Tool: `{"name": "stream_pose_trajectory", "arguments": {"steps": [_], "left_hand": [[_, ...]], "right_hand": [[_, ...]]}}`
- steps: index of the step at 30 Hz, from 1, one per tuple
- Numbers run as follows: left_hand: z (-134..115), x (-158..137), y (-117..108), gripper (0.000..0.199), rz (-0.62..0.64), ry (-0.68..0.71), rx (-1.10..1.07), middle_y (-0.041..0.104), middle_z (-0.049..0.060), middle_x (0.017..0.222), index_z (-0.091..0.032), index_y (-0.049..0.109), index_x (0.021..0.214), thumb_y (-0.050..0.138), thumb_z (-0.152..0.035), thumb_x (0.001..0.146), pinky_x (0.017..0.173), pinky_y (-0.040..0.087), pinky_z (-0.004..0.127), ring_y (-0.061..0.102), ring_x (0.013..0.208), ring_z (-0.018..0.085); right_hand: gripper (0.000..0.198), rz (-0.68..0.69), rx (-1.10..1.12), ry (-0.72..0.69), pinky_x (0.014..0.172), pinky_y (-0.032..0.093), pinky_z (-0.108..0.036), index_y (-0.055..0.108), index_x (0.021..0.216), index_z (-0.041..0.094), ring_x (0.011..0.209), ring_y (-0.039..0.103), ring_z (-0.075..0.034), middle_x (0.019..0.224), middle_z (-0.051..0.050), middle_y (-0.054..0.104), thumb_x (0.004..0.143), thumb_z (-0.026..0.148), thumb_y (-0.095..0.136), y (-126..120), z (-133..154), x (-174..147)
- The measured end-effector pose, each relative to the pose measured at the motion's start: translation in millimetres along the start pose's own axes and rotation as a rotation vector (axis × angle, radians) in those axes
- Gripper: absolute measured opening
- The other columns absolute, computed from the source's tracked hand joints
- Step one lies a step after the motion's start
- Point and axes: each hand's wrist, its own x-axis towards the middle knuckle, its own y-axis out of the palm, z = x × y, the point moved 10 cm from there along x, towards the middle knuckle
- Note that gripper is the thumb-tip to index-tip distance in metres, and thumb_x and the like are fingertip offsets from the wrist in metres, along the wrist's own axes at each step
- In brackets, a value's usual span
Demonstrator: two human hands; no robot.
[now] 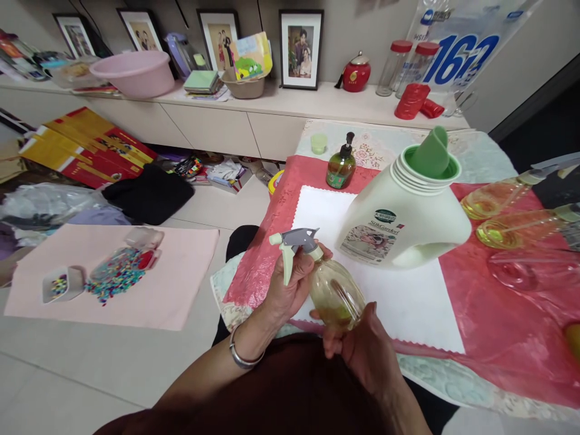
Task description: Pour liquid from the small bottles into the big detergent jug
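Observation:
Tilted between my hands is a clear spray bottle (338,287) with a grey and pale-green trigger head (296,240) and a little yellowish liquid low inside. My left hand (292,281) is wrapped round its neck, just under the trigger. Cupped against the bottle's base, my right hand (362,341) supports it from below. A large pale-green detergent jug (408,199) with an open green spout (432,157) stands on a white scallop-edged sheet (417,308), right beyond the bottle. Farther back sits a green pump bottle (341,166) with a black pump.
Two more spray bottles (507,193) and a lying clear bottle (534,269) are at the table's right, on red plastic (480,308). A small green cup (318,144) stands at the back. On the left, a pink cloth (181,272) bears spilled colourful beads (118,275).

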Motion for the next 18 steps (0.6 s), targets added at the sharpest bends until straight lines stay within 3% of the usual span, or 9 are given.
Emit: {"name": "stream_pose_trajectory", "arguments": {"steps": [2, 5, 7, 11, 13, 15, 18], "left_hand": [[-1.3, -0.5, -2.5, 0.031, -0.027, 0.026, 0.0, 0.071, 0.001, 0.095, -0.022, 0.073, 0.098, 0.088, -0.035, 0.075, 0.1, 0.05, 0.04, 0.068, 0.096, 0.019], [-2.0, -1.6, -1.6, 0.032, -0.027, 0.026, 0.004, 0.072, 0.002, 0.095, -0.021, 0.073, 0.099, 0.088, -0.035, 0.075, 0.099, 0.05, 0.039, 0.067, 0.096, 0.019], [-2.8, -2.1, 1.9, 0.034, -0.005, 0.011, 0.011, 0.071, 0.002, 0.094, -0.021, 0.072, 0.099, 0.089, -0.037, 0.074, 0.098, 0.05, 0.04, 0.067, 0.095, 0.02], [-7.9, -2.6, 7.3, 0.031, 0.021, 0.02, 0.037, 0.07, 0.002, 0.094, -0.021, 0.072, 0.093, 0.089, -0.039, 0.074, 0.094, 0.051, 0.039, 0.066, 0.092, 0.02], [-8.8, -3.1, 7.7, 0.028, 0.029, 0.024, 0.073, 0.071, 0.003, 0.095, -0.022, 0.073, 0.096, 0.085, -0.04, 0.079, 0.094, 0.05, 0.038, 0.066, 0.094, 0.02], [-9.1, -3.9, 7.2, 0.031, 0.05, 0.02, 0.127, 0.071, 0.006, 0.106, -0.023, 0.072, 0.108, 0.08, -0.042, 0.085, 0.099, 0.048, 0.04, 0.066, 0.106, 0.023], [-4.4, -8.0, 13.0, 0.055, 0.185, -0.072, 0.196, 0.065, 0.008, 0.131, -0.03, 0.065, 0.127, 0.086, -0.041, 0.078, 0.105, 0.047, 0.043, 0.061, 0.122, 0.027]], "right_hand": [[0.068, -0.108, -0.162, -0.155, 0.079, 0.061, -0.039, 0.043, 0.147, 0.031, 0.108, 0.067, -0.027, 0.146, -0.013, 0.051, 0.093, 0.063, 0.067, -10.2, 13.6, -2.2], [0.077, -0.2, -0.397, -0.359, 0.1, 0.055, -0.044, 0.038, 0.154, 0.032, 0.138, 0.047, -0.032, 0.157, -0.01, 0.038, 0.089, 0.049, 0.076, -12.8, 32.8, -8.4], [0.075, -0.179, -0.449, -0.403, 0.106, 0.051, -0.044, 0.043, 0.152, 0.025, 0.139, 0.045, -0.033, 0.153, -0.012, 0.043, 0.089, 0.052, 0.075, -9.5, 36.0, -7.9], [0.072, -0.094, -0.392, -0.345, 0.095, 0.058, -0.041, 0.048, 0.149, 0.026, 0.134, 0.051, -0.033, 0.148, -0.012, 0.049, 0.089, 0.06, 0.07, -7.7, 26.9, 0.3], [0.071, -0.081, -0.403, -0.352, 0.105, 0.052, -0.042, 0.048, 0.149, 0.027, 0.141, 0.044, -0.032, 0.152, -0.01, 0.045, 0.09, 0.059, 0.07, -7.8, 26.3, 2.7], [0.074, -0.099, -0.425, -0.379, 0.115, 0.043, -0.045, 0.045, 0.152, 0.028, 0.145, 0.039, -0.032, 0.155, -0.009, 0.042, 0.089, 0.057, 0.071, -8.3, 29.5, 4.2], [0.081, -0.148, -0.435, -0.404, 0.12, 0.037, -0.05, 0.039, 0.155, 0.029, 0.144, 0.04, -0.033, 0.156, -0.009, 0.04, 0.087, 0.058, 0.073, -6.9, 36.5, 7.6]]}}
